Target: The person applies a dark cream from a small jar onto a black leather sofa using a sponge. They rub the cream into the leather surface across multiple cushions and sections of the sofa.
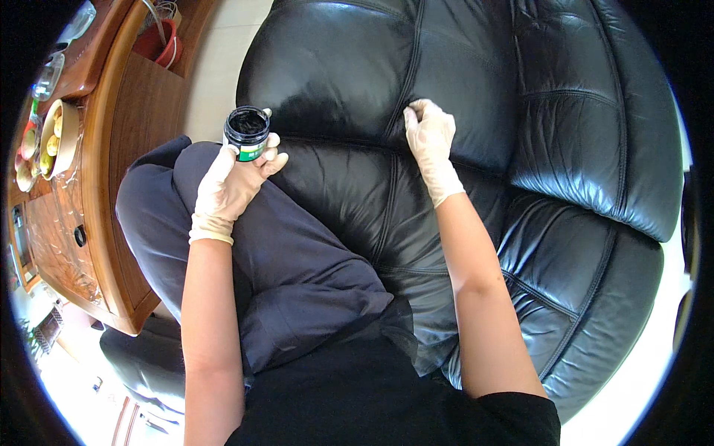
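Note:
In my left hand (232, 181), which wears a pale latex glove, is a small uncapped jar (246, 130) with a dark rim and a green-and-white label. Dark contents show inside it. The fingers wrap the jar's side above my left knee. My right hand (431, 134), gloved the same way, is over the black leather sofa (335, 82), close to a seam of the seat. Its fingers are curled together at the tips, and whatever they may pinch is too small to make out. Whether the fingertips touch the leather is unclear.
At the left stands a wooden coffee table (141, 149) with a bowl of fruit (65, 141) and a small round black lid-like piece (79, 236) on it. A red bucket (165, 48) sits in its lower opening. The sofa's backrest (573, 141) rises on the right.

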`<action>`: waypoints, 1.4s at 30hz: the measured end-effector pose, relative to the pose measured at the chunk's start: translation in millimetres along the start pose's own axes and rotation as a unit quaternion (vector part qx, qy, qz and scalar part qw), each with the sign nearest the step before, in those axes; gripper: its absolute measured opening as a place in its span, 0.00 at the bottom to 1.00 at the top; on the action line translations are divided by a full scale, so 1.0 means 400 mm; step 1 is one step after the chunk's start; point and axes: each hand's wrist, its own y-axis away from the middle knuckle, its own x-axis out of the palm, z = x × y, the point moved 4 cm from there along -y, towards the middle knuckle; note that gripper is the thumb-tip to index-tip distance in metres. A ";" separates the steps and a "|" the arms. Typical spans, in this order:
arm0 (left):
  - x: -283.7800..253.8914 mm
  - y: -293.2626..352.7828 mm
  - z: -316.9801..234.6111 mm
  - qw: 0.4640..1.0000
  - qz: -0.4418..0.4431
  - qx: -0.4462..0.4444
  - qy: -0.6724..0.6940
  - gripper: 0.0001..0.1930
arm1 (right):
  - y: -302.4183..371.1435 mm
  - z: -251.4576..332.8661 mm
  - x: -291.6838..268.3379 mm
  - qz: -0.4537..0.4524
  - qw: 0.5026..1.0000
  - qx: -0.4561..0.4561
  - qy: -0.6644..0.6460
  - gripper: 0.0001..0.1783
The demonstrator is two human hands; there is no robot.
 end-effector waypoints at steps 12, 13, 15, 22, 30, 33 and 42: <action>0.007 0.000 -0.003 1.000 0.011 0.003 0.014 0.44 | -0.014 0.021 -0.020 0.010 0.999 -0.032 0.021 0.04; 0.008 0.001 -0.002 1.000 0.010 0.004 0.011 0.44 | -0.030 0.018 -0.015 0.000 1.000 -0.016 0.011 0.04; 0.005 0.000 -0.003 0.999 0.022 0.003 0.023 0.44 | -0.037 0.018 -0.008 -0.009 1.000 -0.002 0.015 0.05; 0.001 -0.001 -0.001 0.999 0.008 -0.001 0.033 0.45 | 0.087 0.025 -0.021 0.102 0.994 -0.031 0.000 0.07; 0.014 -0.004 -0.005 1.000 0.019 0.000 0.020 0.46 | 0.003 -0.055 -0.053 -0.008 0.982 0.139 -0.125 0.09; 0.006 0.000 -0.004 1.000 0.014 -0.001 0.024 0.46 | 0.016 -0.023 -0.020 0.030 0.992 0.109 -0.047 0.09; 0.012 -0.002 -0.005 0.999 0.020 0.000 0.031 0.44 | 0.004 -0.012 -0.027 0.010 1.000 -0.013 0.014 0.04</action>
